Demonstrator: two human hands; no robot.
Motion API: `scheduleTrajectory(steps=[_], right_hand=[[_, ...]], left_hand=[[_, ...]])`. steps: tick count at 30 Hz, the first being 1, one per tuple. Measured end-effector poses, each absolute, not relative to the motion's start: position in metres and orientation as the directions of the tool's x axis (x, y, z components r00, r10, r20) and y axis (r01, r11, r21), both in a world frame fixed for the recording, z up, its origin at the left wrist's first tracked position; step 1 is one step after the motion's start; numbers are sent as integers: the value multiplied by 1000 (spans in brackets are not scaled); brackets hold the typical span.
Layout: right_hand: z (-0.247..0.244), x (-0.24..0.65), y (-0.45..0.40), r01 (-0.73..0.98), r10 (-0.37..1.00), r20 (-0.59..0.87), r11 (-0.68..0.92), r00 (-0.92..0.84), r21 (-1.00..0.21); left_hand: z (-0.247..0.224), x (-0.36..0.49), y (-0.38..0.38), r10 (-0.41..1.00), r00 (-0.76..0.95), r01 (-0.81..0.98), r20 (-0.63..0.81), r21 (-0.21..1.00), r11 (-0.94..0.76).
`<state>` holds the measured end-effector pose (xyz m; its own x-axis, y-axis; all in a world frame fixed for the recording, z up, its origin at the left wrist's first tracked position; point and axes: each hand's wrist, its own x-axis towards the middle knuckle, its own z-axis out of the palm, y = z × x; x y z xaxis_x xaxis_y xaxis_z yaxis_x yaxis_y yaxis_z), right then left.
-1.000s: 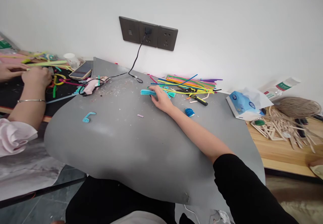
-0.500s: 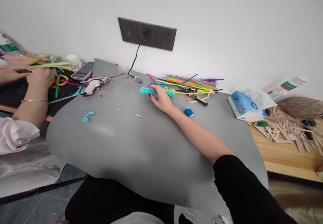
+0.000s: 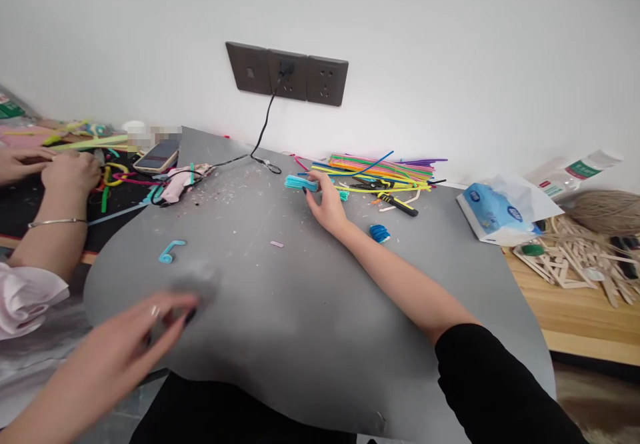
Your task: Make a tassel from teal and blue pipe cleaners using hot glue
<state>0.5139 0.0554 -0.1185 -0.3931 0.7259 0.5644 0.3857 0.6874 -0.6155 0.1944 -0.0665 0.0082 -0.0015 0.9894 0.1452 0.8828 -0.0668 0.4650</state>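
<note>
My right hand (image 3: 327, 204) reaches to the back of the grey mat (image 3: 280, 311), its thumb and fingers closed around a short turquoise bundle of pipe cleaners (image 3: 299, 183). One end sticks out left of the fingers, and a greener end shows behind the hand. Over the mat's lower left hovers my left hand (image 3: 135, 337), fingers curved and smeared by motion; whether anything sits between the fingertips cannot be made out. Beyond it lies a light-blue pipe cleaner with a coiled end (image 3: 171, 252). A dark-blue ribbed piece (image 3: 380, 233) rests to the right of my right wrist.
Behind my right hand are many-coloured pipe cleaners (image 3: 380, 167) and black-yellow pliers (image 3: 397, 204). A tissue pack (image 3: 493, 211), wooden sticks (image 3: 570, 251) and a twine ball (image 3: 607, 214) sit right. A black cord (image 3: 264, 124) runs to the wall socket. Another person's hands (image 3: 73, 171) work at left.
My left hand has come into view from the lower left, over the mat. My right hand still holds the turquoise bundle; the whole view has shifted slightly.
</note>
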Motion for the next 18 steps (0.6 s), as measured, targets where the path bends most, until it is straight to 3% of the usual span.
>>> scheduleTrajectory(steps=[5,8,11,13,16,18], right_hand=[[-115,518,50,365,677,630,735,-380,-571],[-118,519,52,358,678,651,734,-342,-577],[-123,518,56,304,634,697,773,-335,-557],[-125,517,57,281,602,717,799,-352,-532],[-125,517,55,284,590,714,807,-376,-518],[-125,517,54,283,590,713,807,-379,-517]], left_hand=[[-39,264,-52,993,-17,833,121,551,-53],[-52,291,-42,998,57,737,17,674,-53],[-52,302,-40,959,-30,595,283,776,-210],[-50,304,-41,936,-80,439,343,855,-276],[-46,304,-42,976,-48,203,213,959,-199],[-40,301,-44,979,-78,210,189,963,-170]])
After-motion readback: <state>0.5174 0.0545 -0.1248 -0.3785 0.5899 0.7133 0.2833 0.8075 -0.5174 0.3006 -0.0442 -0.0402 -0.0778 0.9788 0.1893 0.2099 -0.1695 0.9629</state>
